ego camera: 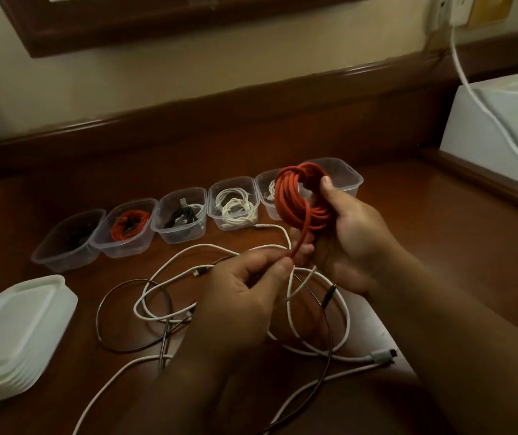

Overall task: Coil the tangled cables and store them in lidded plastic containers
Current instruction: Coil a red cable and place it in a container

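My right hand (352, 227) grips a red cable coil (298, 199), held up above the desk. My left hand (251, 287) pinches the coil's loose red end at about the middle of the view. Under my hands lie tangled white cables (220, 249) and a dark cable (107, 312) on the brown desk (408, 215). Several open clear containers stand in a row behind: one with a dark cable (69, 240), one with a red cable (126, 227), one with black cables (182, 215), one with white cables (234, 204), one partly hidden (267, 189), and one behind the coil (345, 177).
A stack of white lids (16, 337) sits at the desk's left front. A white box (502, 120) stands at the right with a white cord (471, 89) running up to a wall socket. A raised wooden ledge runs along the desk's back.
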A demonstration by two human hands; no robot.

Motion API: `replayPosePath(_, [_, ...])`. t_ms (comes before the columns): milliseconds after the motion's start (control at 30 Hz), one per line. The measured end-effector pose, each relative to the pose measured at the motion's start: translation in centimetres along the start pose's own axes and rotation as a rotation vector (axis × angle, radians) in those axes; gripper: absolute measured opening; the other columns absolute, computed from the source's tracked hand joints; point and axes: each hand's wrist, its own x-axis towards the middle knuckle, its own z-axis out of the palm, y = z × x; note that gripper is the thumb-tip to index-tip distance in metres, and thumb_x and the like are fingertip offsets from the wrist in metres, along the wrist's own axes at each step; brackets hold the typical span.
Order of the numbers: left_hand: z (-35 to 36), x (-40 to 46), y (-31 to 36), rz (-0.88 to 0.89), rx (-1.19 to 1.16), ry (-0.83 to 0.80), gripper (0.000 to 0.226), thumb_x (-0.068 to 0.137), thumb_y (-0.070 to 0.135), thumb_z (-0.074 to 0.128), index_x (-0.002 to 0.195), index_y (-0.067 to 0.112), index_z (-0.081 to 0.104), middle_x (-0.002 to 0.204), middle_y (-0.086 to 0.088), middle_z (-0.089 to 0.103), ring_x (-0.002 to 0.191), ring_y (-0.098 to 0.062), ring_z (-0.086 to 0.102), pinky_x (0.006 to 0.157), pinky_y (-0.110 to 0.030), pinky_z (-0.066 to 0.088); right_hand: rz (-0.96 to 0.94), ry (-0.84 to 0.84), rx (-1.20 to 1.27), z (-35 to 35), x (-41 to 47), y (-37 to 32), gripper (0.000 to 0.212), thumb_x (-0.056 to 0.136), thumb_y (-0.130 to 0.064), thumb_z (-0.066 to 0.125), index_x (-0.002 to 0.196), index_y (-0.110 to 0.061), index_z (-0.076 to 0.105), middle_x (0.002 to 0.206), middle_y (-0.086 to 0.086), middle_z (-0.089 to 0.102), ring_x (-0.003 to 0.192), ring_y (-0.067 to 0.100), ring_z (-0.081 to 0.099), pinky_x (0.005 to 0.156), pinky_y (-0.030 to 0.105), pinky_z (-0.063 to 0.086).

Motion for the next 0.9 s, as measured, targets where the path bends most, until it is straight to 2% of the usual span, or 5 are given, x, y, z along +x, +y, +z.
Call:
replayPosePath(167, [-1.2,0.8,-0.5,0.024,0.173,0.148,0.016,0.089,0.018,0.068,0.081,0.031,0.075,0.076,0.014,0.074,0.072,-0.001,0.069,0.064,-0.016,0.053,0.007,-0.068,0.026,0.6,-0.5,0.8,0.044,0.103,-0.042,0.036,0.087,-0.008,0.059,0.081,0.013,0.068,0.067,0.020,0.069,0.060,0.034,0.053])
replayPosePath(300, [-1.8,1.4,-1.1,0.032,0.160,0.217,0.015,0.089,0.017,0.069,0.081,0.029,0.075,0.081,0.011,0.076,0.080,-0.001,0.070,0.071,-0.019,0.055,0.041,-0.080,0.084,0.9,-0.5,1.8,0.042,0.103,-0.039,0.037,0.114,-0.007,0.062,0.106,0.016,0.073,0.089,0.023,0.073,0.070,0.033,0.056])
replayPosePath(433, [-2.3,1.9,-1.8,0.026,0.168,0.273,0.021,0.078,0.042,0.068,0.085,0.025,0.078,0.094,0.004,0.070,0.089,-0.011,0.068,0.083,-0.042,0.057,0.142,-0.051,0.110,1.1,-0.4,2.6,0.047,0.102,-0.039,0.039,0.129,-0.007,0.060,0.119,0.017,0.069,0.109,0.027,0.066,0.091,0.038,0.053])
replayPosePath(667, [-1.8,2.1,-2.0,-0.063,-0.200,0.315,0.019,0.069,0.026,0.071,0.085,0.017,0.076,0.082,-0.002,0.077,0.078,-0.011,0.072,0.069,-0.023,0.054,0.176,-0.037,0.116,1.4,-0.4,3.3,0.038,0.100,-0.037,0.046,0.113,-0.007,0.067,0.083,0.007,0.072,0.068,0.013,0.067,0.060,0.025,0.050])
replayPosePath(900, [-1.4,1.9,-1.7,-0.116,-0.530,0.347,0.013,0.067,0.014,0.068,0.075,0.012,0.077,0.082,-0.011,0.076,0.077,-0.020,0.073,0.068,-0.024,0.059,0.088,-0.026,0.071,1.4,-0.3,4.2,0.034,0.096,-0.034,0.054,0.112,-0.007,0.068,0.094,0.008,0.072,0.073,0.012,0.065,0.060,0.023,0.053])
